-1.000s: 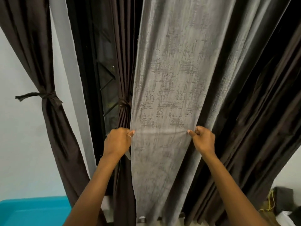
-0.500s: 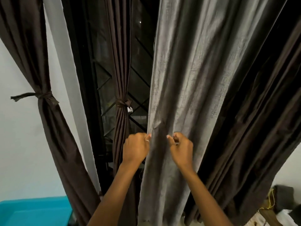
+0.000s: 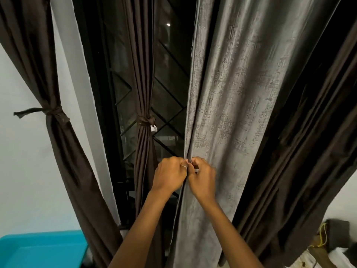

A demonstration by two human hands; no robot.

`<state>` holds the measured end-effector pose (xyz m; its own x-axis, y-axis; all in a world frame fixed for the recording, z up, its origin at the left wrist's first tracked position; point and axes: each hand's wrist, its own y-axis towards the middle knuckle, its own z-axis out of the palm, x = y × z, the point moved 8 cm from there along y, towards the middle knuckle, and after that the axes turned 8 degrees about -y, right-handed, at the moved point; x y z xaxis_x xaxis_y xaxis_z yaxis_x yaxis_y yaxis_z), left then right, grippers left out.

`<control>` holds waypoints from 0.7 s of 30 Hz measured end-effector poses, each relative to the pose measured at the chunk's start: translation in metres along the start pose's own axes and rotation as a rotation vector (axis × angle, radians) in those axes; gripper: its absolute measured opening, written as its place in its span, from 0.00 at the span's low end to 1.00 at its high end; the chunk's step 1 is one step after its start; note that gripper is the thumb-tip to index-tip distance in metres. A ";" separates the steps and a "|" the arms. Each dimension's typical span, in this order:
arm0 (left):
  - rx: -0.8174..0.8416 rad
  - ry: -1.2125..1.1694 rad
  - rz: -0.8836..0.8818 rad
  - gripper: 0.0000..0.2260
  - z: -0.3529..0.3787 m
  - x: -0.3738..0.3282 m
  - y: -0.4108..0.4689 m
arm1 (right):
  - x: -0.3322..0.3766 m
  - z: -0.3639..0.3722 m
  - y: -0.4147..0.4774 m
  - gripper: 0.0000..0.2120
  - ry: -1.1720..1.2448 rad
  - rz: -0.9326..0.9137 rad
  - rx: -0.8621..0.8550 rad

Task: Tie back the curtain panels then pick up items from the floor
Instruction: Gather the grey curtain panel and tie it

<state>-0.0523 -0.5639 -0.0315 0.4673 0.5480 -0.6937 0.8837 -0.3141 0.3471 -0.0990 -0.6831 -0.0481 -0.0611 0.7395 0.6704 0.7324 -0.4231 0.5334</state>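
dark window [image 3: 170, 84] behind: grey panel [image 3: 231, 97] hangs vertical across its right half, not yet tied, left hand [image 3: 169, 176] and right hand [image 3: 202, 178] touching, each pinching gathered folds at its window-side edge, rest of cloth lies right of both hands

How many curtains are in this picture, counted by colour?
Brown curtains: 3, the tied left curtain, the tied middle curtain and the loose right curtain
Grey curtain: 1, pinched by the left hand and the right hand
Total: 4
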 end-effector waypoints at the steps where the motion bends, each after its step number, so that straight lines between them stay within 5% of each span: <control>1: -0.003 0.004 -0.004 0.18 -0.001 0.000 0.000 | 0.000 0.000 0.000 0.14 0.002 0.002 0.003; 12: 0.065 -0.062 -0.016 0.15 0.007 -0.010 -0.002 | -0.004 -0.001 -0.004 0.07 -0.012 -0.008 0.001; 17: -0.043 0.016 -0.087 0.29 0.003 -0.024 0.002 | 0.002 0.000 -0.006 0.15 0.034 -0.016 -0.049; 21: -0.100 0.077 -0.140 0.22 0.000 -0.031 0.007 | 0.000 0.001 -0.007 0.11 0.049 -0.003 -0.062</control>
<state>-0.0605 -0.5832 -0.0073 0.3372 0.6396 -0.6908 0.9367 -0.1546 0.3141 -0.1032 -0.6796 -0.0523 -0.0979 0.7147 0.6925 0.6885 -0.4538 0.5657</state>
